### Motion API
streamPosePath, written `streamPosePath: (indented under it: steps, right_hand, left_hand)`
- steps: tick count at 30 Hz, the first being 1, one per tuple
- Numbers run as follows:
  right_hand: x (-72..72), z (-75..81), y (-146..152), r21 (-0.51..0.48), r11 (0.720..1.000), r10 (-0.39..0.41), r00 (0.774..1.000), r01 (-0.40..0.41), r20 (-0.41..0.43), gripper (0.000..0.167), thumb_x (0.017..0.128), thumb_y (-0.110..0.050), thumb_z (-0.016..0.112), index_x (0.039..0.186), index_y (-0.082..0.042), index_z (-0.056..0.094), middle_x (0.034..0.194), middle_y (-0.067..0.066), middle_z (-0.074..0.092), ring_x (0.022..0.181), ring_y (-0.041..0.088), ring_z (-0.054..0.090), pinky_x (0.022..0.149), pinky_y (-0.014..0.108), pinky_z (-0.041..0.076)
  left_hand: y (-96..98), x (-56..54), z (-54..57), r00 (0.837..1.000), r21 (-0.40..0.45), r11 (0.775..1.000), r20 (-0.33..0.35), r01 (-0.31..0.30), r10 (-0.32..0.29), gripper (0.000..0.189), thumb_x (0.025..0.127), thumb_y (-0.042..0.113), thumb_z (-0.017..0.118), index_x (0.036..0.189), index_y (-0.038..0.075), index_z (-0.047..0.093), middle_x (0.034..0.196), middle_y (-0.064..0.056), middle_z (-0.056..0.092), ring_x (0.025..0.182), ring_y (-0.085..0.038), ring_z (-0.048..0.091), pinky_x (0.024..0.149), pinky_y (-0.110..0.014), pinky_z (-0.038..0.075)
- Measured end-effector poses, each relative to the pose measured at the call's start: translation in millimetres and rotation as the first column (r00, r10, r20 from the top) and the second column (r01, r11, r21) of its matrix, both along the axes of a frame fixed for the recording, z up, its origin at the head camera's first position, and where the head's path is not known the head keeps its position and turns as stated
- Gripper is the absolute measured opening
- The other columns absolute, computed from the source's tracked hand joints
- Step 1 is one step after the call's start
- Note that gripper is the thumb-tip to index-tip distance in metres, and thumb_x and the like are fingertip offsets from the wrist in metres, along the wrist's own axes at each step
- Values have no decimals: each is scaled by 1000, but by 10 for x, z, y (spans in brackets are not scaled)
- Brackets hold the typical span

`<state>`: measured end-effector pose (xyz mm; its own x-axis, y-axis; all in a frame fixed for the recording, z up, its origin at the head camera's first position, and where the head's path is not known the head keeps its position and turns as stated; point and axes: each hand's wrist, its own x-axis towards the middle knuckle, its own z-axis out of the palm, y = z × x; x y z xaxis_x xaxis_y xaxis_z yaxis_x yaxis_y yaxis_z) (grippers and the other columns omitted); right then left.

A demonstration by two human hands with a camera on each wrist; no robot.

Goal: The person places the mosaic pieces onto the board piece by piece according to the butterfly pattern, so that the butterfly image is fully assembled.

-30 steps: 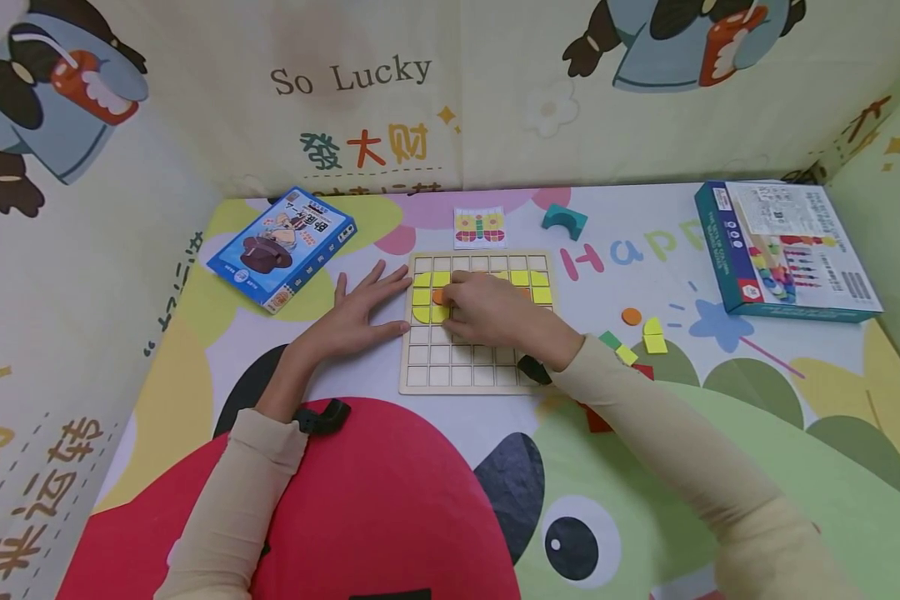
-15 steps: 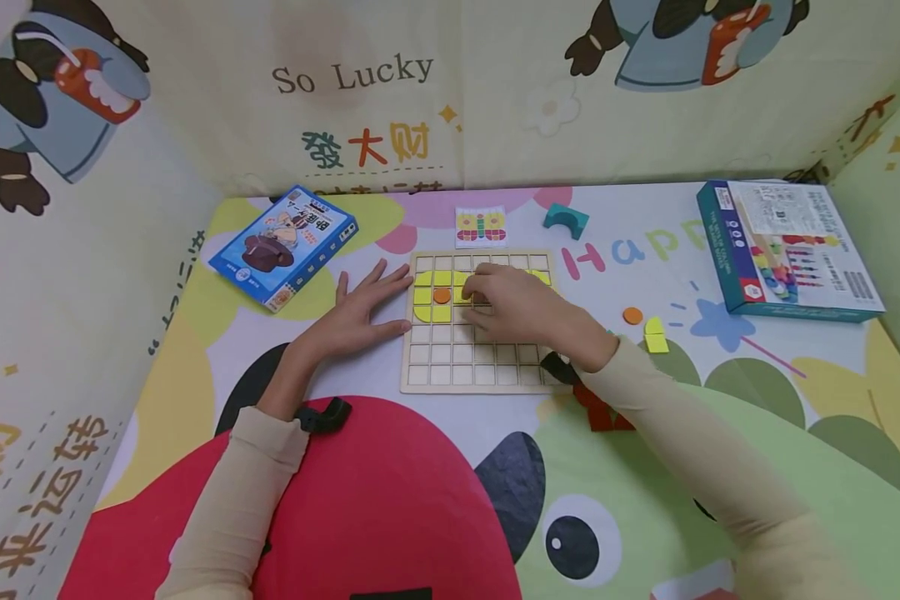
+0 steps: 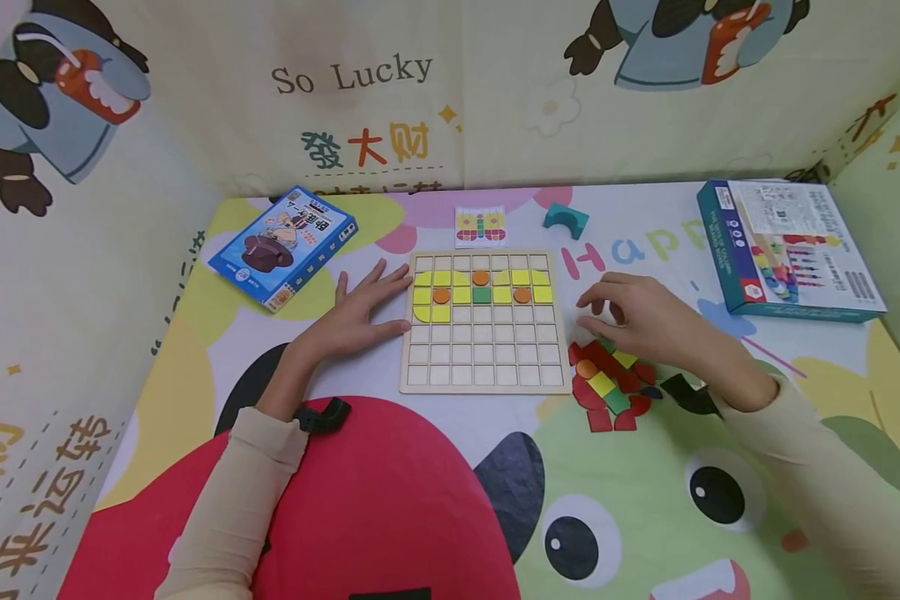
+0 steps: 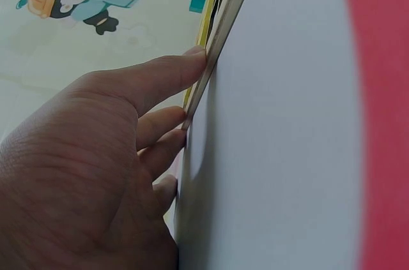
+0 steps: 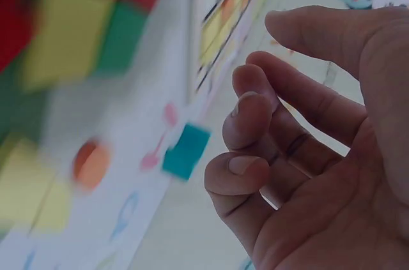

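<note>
A wooden grid board (image 3: 457,356) lies mid-table, bearing yellow tiles (image 3: 422,296), orange discs (image 3: 522,295) and one green square (image 3: 482,295) in its upper rows. My left hand (image 3: 360,310) lies with spread fingers at the board's left edge; in the left wrist view its thumb and fingertips touch that edge (image 4: 220,40). Right of the board, my right hand (image 3: 637,315) hovers beside and partly over a pile of loose red, green, yellow and orange pieces (image 3: 602,383). Its fingers are loosely bent, thumb apart, with nothing between them in the right wrist view.
Behind the board lies a small butterfly pattern card (image 3: 481,227), with a teal arch block (image 3: 566,220) to its right. A blue box (image 3: 283,247) stands at the back left and a teal-edged box (image 3: 791,250) at the back right.
My right hand has left the grid board and moved right to the loose pieces, uncovering the green square and the tiles on the board's right side. My left hand has stayed put.
</note>
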<state>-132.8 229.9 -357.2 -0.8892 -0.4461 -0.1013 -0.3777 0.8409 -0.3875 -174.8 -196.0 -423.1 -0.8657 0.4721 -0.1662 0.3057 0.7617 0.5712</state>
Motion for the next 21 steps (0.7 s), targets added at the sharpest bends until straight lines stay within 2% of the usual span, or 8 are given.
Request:
streamPosePath:
  steps: [5,9,15,21]
  right_hand:
    - [131,-58,334,2,999,-33,999,33,14,32,92,-26,83,120,-11,78,100,4,72,82,15,59,64,20,52]
    - [233,-120,488,24,998,-52,997,51,53,30,91,-28,85,115,-11,79,98,1,72,79,12,58,60,19,49]
    - [320,-217,559,76,996,-59,996,54,72,32,87,-34,89,109,-13,80,97,-1,73,89,14,63,65,20,52]
    - [332,-252,548,94,994,-68,996,62,60,35,85,-35,90,110,-12,80,96,0,72,89,16,63,66,22,52]
  left_hand:
    - [4,10,11,1000,0,1000,0,-4,4,83,96,50,71,167,30,34,179,7,22,170,-25,-3,126,-71,-21]
    - [11,18,20,1000,-3,1000,0,-4,4,83,96,50,71,167,30,33,179,7,21,170,-25,-4,126,-71,-21]
    - [11,14,23,1000,-4,1000,-1,-3,3,83,96,50,71,167,29,34,179,7,22,170,-25,-3,126,-71,-21]
    - [4,8,14,1000,2,1000,-8,-3,3,82,96,50,72,167,30,35,179,7,23,170,-25,-3,127,-71,-20]
